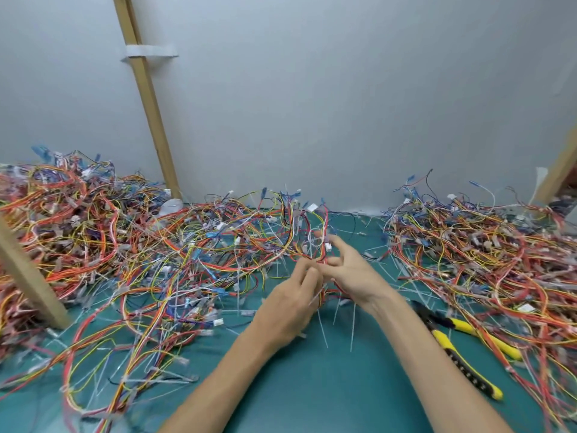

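Both hands meet over the green mat [296, 385] at a small wire harness [318, 232] of red, yellow and white wires with white connectors. My left hand [290, 304] pinches the lower part of that bundle, where white cable-tie tails [324, 329] hang down. My right hand [352, 270] holds the bundle from the right, with its fingers partly spread near a white connector [327, 246]. The harness rises from the hands and joins the tangle behind.
A big heap of coloured wire harnesses [93, 239] covers the left and middle of the mat; another heap [487, 260] fills the right. Yellow-handled pliers [462, 348] lie right of my right forearm. Wooden posts [146, 98] [28, 273] stand at the left, before a grey wall.
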Available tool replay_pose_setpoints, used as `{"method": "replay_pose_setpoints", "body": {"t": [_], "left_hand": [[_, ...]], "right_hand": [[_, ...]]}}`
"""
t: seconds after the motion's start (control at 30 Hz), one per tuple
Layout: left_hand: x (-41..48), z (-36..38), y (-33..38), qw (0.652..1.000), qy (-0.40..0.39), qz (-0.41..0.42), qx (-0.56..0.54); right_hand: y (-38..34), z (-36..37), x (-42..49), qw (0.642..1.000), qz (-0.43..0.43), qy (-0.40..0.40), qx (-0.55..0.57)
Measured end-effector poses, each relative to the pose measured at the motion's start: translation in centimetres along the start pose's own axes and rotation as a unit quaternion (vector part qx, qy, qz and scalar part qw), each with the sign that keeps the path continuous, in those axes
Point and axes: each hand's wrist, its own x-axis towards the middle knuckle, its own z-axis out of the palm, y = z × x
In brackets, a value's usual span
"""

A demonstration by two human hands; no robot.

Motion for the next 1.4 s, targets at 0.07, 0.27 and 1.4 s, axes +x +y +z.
{"method": "replay_pose_setpoints", "body": {"t": [0.07, 0.27, 1.4], "left_hand": [[-0.1, -0.3, -0.5, 0.999, 0.011, 0.01, 0.035], [-1.0, -1.8, -4.5, 0.982, 0.01, -0.16, 0.097], [2.6, -1.1, 2.3, 0.912, -0.006, -0.269, -0.308]], "right_hand": [[-0.1, 0.1, 0.1, 0.998, -0.009, 0.044, 0.038], [-0.9, -1.6, -0.2, 0.992, -0.047, 0.091, 0.067], [-4.7, -6.4, -1.3, 0.988, -0.036, -0.12, 0.086]]}}
